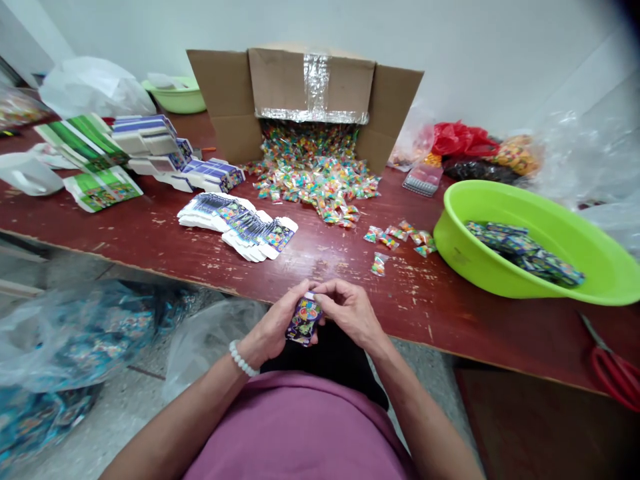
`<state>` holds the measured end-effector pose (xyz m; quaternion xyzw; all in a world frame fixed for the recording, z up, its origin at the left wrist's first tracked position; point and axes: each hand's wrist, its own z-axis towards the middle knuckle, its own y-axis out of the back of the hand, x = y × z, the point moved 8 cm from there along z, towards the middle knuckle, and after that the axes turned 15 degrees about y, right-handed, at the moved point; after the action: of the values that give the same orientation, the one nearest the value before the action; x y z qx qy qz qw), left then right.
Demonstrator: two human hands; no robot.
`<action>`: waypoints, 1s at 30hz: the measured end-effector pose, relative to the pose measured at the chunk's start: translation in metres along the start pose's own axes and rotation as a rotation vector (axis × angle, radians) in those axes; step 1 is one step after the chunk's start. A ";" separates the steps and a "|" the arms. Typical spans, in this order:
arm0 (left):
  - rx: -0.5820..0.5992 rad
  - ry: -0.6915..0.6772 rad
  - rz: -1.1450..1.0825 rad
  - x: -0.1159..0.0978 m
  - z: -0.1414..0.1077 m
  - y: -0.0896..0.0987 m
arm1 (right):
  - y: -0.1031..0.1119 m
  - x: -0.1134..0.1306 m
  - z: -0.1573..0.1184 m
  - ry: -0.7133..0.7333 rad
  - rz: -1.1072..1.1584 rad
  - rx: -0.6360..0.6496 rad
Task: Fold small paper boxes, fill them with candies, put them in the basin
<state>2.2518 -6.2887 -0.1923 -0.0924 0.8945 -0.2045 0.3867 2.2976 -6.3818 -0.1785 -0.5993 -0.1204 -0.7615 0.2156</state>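
Observation:
A small dark printed carton (303,321) with a white top flap is held upright in front of my body, just off the table's front edge. My left hand (276,328) wraps round its side, a beaded bracelet on the wrist. My right hand (346,308) pinches the carton's top edge between thumb and finger. Beyond my hands, a fanned stack of flat cartons (240,223) lies on the table. Small wrapped candies (320,180) spill from a cardboard box (313,87). One candy packet (379,264) lies apart, near several others (399,233).
At right, a green basin (480,267) contains several dark printed cartons (525,250). Red-handled scissors (615,373) lie at the right table edge. Bundled cartons (150,143) and a white mug (30,175) stand at left. Plastic bags (75,333) sit on the floor at left.

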 end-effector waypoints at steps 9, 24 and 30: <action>0.044 0.091 -0.097 0.005 0.006 0.005 | -0.009 0.025 -0.005 0.220 -0.231 0.147; 0.056 0.028 -0.292 0.002 0.008 0.002 | -0.038 0.033 -0.012 0.510 -0.889 0.284; -0.454 -0.289 0.490 -0.047 0.002 0.052 | 0.011 0.061 -0.004 0.567 -0.894 0.084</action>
<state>2.2856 -6.2273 -0.1856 0.0133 0.8489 0.1132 0.5162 2.2877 -6.4045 -0.1216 -0.2511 -0.3314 -0.9057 -0.0821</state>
